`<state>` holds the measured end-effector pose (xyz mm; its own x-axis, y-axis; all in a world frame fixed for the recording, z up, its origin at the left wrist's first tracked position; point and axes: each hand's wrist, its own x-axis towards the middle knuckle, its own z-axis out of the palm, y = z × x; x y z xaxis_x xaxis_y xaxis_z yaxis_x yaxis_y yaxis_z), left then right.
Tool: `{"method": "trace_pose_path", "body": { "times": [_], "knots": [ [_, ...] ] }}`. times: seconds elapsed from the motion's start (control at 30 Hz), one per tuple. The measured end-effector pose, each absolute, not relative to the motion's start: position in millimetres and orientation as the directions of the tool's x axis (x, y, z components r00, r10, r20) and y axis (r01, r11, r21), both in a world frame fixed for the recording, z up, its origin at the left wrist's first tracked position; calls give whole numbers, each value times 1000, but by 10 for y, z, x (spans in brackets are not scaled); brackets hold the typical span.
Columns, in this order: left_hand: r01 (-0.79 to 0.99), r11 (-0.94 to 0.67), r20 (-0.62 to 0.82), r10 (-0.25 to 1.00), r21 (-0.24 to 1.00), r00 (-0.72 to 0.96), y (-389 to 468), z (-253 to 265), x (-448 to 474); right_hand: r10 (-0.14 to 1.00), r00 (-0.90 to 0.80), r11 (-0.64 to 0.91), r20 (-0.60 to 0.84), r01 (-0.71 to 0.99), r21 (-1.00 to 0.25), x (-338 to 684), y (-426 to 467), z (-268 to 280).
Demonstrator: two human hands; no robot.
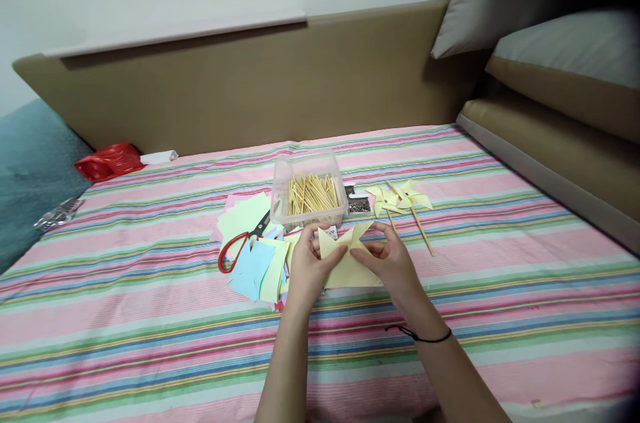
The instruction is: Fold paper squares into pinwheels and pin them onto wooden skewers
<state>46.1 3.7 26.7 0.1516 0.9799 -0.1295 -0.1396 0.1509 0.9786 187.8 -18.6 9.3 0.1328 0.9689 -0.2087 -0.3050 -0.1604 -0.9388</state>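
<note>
- Head view: my left hand (309, 263) and right hand (387, 261) both pinch the yellow paper (345, 257), a narrow grip each
- Scissors (240, 244) lie left, on the bed (500, 223)

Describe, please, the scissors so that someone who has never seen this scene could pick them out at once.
Start from the striped sheet and find the clear plastic box of wooden sticks near its middle. Just left of the box lies a spread of pastel paper squares, and the scissors rest on them. Their red handles set them apart from the pale paper, left of the left hand.
</note>
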Motion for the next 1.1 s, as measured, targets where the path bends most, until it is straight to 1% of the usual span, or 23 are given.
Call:
{"method": "trace_pose_path", "body": {
  "times": [0.47, 0.67, 0.87, 1.1],
  "knots": [
    [-132, 136, -118, 984, 982, 137, 39, 240, 441, 967, 131, -169, -218, -311, -935, 1888, -178, 95],
    [-146, 145, -121, 980, 979, 159, 37, 260, 454, 974, 108, -153, -199, -335, -930, 1886, -180, 79],
    [-163, 177, -144, 970, 971, 198, 31, 244, 457, 964, 165, -138, -209, -361, -922, 1874, -176, 127],
    [-161, 159, -133, 978, 974, 159, 36, 202, 468, 972, 142, -126, -188, -362, -924, 1874, -177, 111]
  ]
}}
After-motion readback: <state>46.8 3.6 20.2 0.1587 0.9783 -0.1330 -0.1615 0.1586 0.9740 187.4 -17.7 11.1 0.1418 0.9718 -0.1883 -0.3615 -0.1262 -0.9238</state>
